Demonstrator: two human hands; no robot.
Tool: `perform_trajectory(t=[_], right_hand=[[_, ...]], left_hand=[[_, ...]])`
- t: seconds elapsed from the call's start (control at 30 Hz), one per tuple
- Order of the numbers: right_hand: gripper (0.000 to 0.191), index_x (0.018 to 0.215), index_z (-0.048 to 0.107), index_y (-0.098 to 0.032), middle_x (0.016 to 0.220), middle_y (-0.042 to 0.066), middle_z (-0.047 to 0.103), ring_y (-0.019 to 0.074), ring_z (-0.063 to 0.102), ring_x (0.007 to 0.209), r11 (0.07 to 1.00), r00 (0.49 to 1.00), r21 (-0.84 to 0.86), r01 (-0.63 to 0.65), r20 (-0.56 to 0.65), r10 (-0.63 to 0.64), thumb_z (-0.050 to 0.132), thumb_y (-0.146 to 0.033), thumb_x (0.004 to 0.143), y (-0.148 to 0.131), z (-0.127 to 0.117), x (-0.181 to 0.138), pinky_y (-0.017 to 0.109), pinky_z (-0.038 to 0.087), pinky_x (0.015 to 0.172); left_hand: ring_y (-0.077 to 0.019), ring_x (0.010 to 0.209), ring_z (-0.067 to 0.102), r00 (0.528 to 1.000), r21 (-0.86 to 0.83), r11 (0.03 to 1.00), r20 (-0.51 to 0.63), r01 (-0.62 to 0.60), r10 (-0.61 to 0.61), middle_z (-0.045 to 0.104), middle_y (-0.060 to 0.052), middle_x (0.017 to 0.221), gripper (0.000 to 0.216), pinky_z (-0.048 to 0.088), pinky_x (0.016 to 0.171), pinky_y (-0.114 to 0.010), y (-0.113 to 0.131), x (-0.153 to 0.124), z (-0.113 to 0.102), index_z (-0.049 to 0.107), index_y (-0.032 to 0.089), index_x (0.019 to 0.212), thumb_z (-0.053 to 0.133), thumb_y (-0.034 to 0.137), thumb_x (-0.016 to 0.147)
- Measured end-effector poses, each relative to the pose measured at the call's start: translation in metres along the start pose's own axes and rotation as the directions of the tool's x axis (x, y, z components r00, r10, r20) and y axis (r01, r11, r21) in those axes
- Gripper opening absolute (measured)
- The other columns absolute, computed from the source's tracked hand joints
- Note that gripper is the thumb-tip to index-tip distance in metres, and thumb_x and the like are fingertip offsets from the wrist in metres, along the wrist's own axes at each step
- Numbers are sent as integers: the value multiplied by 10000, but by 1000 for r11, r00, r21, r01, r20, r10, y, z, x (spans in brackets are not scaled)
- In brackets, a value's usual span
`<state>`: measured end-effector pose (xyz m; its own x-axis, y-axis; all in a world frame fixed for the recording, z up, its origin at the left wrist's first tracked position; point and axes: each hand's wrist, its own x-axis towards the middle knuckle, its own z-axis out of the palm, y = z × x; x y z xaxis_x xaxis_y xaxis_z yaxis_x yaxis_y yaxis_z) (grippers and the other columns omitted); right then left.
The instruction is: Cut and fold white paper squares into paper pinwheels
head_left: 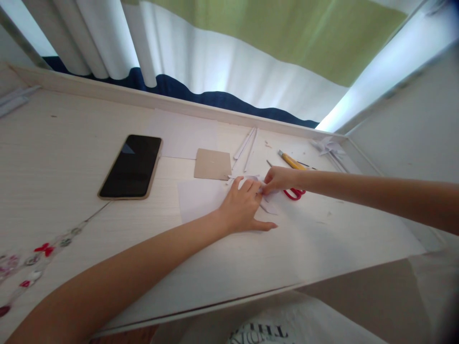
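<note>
Left hand (241,205) resting wide-spread, pressing folded paper (268,208) against bench (71,134); right hand (267,184) apparently pinching its edge. Paper lying partly hidden beneath fingers — uneven pressing risking skewed folds, hard tugging risking tears. Red scissors (291,197) lying near right hand — careless sweep risking knocking them.
</note>
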<state>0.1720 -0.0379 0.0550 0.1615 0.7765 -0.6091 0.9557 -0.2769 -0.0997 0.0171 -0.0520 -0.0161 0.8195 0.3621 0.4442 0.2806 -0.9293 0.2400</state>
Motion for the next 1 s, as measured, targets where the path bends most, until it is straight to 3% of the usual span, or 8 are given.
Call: perform_trajectory(t=[0.3, 0.47, 0.53, 0.6, 0.73, 0.8, 0.87, 1.0], right_hand=[[195, 521, 555, -171, 450, -44, 422, 101, 384, 446, 978, 991, 200, 55, -130, -29, 569, -359, 574, 26, -6, -10, 239, 270, 425], [209, 544, 564, -172, 453, -39, 440, 96, 375, 426, 948, 979, 284, 143, -182, -93, 550, -373, 600, 34, -11, -17, 238, 265, 411], [211, 551, 564, -176, 446, -43, 434, 99, 380, 427, 935, 968, 300, 187, -217, -124, 549, -380, 604, 35, -15, -20, 240, 266, 414], [215, 564, 561, -181, 456, -47, 435, 99, 386, 436, 921, 957, 312, 234, -244, -160, 550, -391, 608, 35, -19, -24, 237, 269, 421], [224, 548, 528, -181, 485, -57, 431, 88, 371, 446, 894, 939, 329, 304, -265, -221, 561, -394, 604, 33, -26, -29, 226, 270, 429], [216, 539, 517, -178, 485, -61, 422, 85, 366, 452, 885, 932, 338, 320, -277, -232, 561, -379, 603, 33, -29, -29, 222, 273, 434], [197, 553, 527, -175, 493, -59, 428, 88, 380, 471, 877, 927, 351, 330, -294, -231, 554, -363, 610, 34, -32, -28, 218, 285, 447], [171, 591, 556, -169, 533, -48, 470, 102, 424, 514, 858, 919, 382, 342, -327, -221, 546, -337, 622, 39, -35, -24, 219, 319, 482]], left_hand=[[-270, 1132, 333, 977, -182, 966, -77, 185, -201, 394, -137, 1240, 653, 224, 959, -443, -6, 4, -8, 463, 140, 1138, 433, 622, 697], [-219, 1129, 374, 893, -418, 848, -157, 327, -421, 431, -124, 1204, 525, 290, 952, -392, -15, 15, -25, 418, 125, 1146, 497, 460, 749], [-198, 1051, 457, 847, -589, 710, -78, 386, -525, 484, -111, 1154, 494, 362, 895, -365, -21, 21, -33, 430, 137, 1128, 507, 445, 750], [-189, 956, 528, 823, -729, 522, 101, 444, -559, 550, -96, 1078, 467, 413, 825, -342, -26, 28, -39, 483, 149, 1074, 522, 465, 733], [-174, 830, 582, 813, -810, 245, 409, 533, -414, 634, -47, 888, 360, 437, 724, -287, -32, 45, -50, 571, 161, 944, 576, 422, 695], [-149, 732, 584, 822, -809, 221, 464, 545, -331, 630, -11, 773, 255, 428, 630, -239, -33, 55, -53, 596, 160, 841, 590, 361, 684], [-114, 603, 551, 830, -792, 271, 473, 547, -295, 585, 21, 648, 169, 378, 518, -201, -32, 64, -55, 594, 150, 714, 578, 315, 682], [-77, 495, 476, 825, -751, 358, 443, 555, -350, 508, 47, 550, 140, 296, 440, -178, -33, 78, -55, 574, 148, 623, 523, 257, 695]])
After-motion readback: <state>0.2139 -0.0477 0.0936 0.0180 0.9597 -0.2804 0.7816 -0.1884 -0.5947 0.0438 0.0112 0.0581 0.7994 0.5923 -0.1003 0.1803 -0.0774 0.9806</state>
